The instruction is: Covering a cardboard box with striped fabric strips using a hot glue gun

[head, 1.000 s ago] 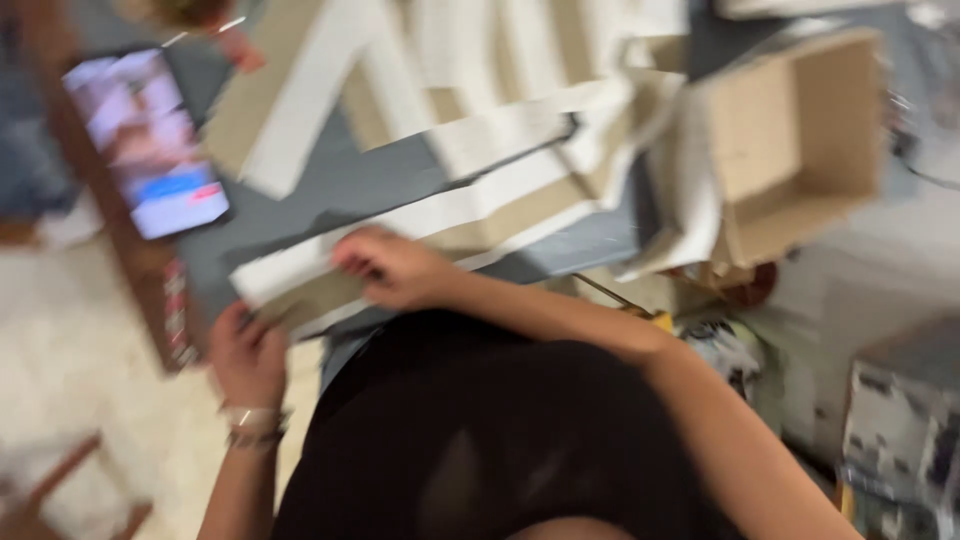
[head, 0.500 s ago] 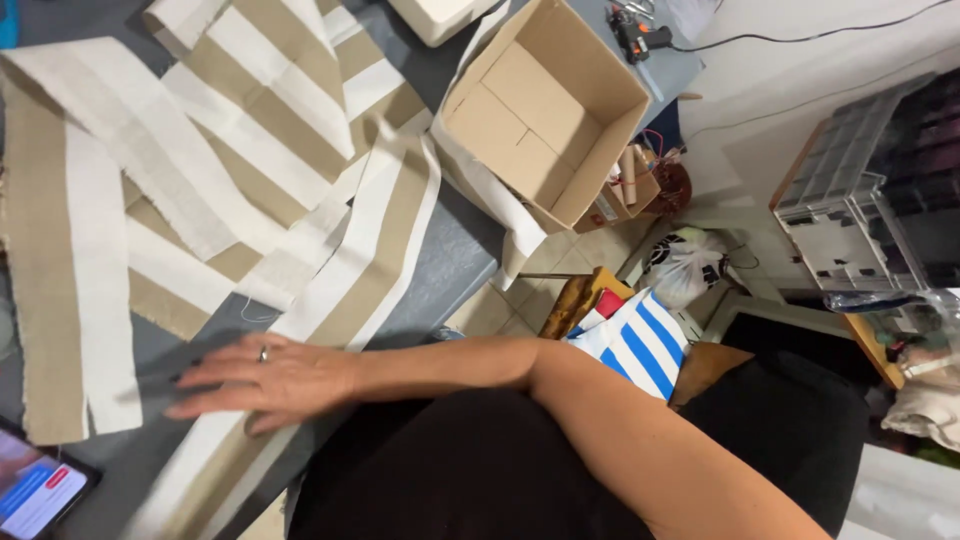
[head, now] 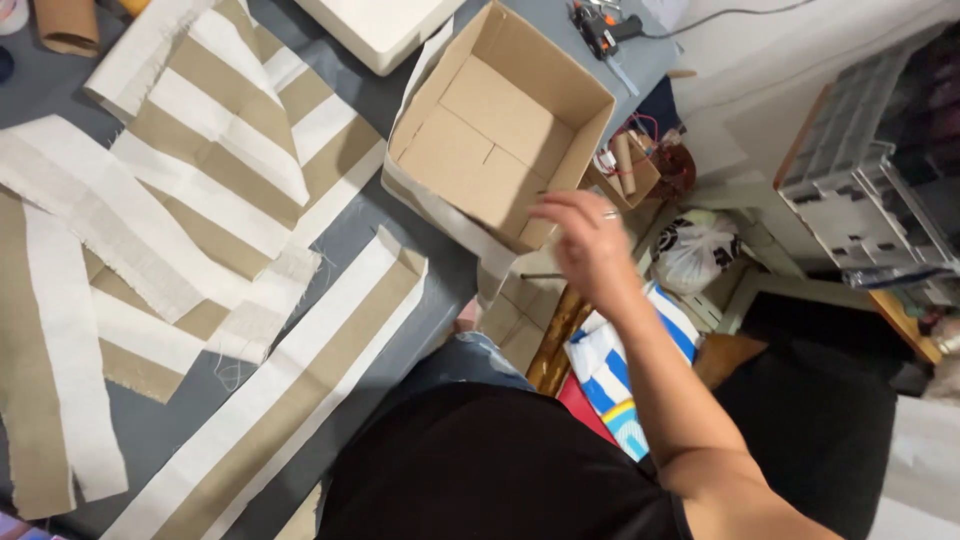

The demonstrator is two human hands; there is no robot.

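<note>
cardboard box (head: 500,125), upper centre of frame: open-topped, brown, empty inside, flaps folded flat in the bottom w/ seams showing. it sits tilted at the bench edge, near corner hanging past the edge. a strip of white fabric (head: 445,215) wraps along its lower left wall.

right hand (head: 590,240) hovers just beside the box's near right corner, centre-right of frame, fingers loosely curled & blurred; nothing seen in the grip, looks released. ring on one finger. forearm runs down to lower right. left hand not in view.

bench (head: 400,290) is grey-blue, fills left half of frame. on it: striped fabric pieces (head: 210,160), tan & white, several overlapping in upper left, frayed edges. one long striped strip (head: 300,390) lies diagonal from centre down to lower left, apart from the box. a white foam block (head: 380,30) at top centre, just beside the box's far corner. glue gun (head: 600,25) at top, right of the box, cable trailing off right. brown paper roll (head: 65,25) top left corner.

person's black top fills lower centre, bit of jeans above it.

room, right side: below the bench edge a small carton w/ tubes (head: 630,170), a white plastic bag (head: 695,250), a blue & white striped bag (head: 620,370) on the floor. plastic drawer unit (head: 860,190) upper right, grey-white, against a pale wall.
</note>
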